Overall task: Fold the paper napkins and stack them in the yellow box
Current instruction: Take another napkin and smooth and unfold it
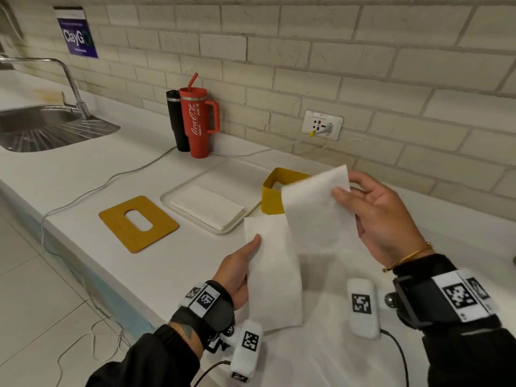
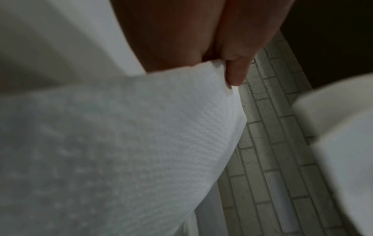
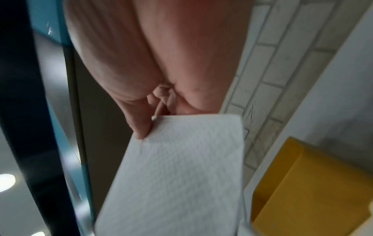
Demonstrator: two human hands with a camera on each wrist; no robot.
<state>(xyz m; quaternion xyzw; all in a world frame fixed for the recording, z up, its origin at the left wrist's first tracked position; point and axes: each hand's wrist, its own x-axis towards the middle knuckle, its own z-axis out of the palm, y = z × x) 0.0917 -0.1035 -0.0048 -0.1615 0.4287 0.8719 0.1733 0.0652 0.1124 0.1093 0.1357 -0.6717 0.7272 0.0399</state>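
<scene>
Folding is under way: left hand (image 1: 237, 270) and right hand (image 1: 382, 219) each pinch one end of a paper napkin (image 1: 296, 241). Next, bring both ends together.

From my head view the raised napkin (image 1: 315, 208) hides the near right part of the yellow box (image 1: 272, 198) and what lies inside, it covers my left hand's fingers, and both wrist pictures are too blurred to read the grip.
</scene>
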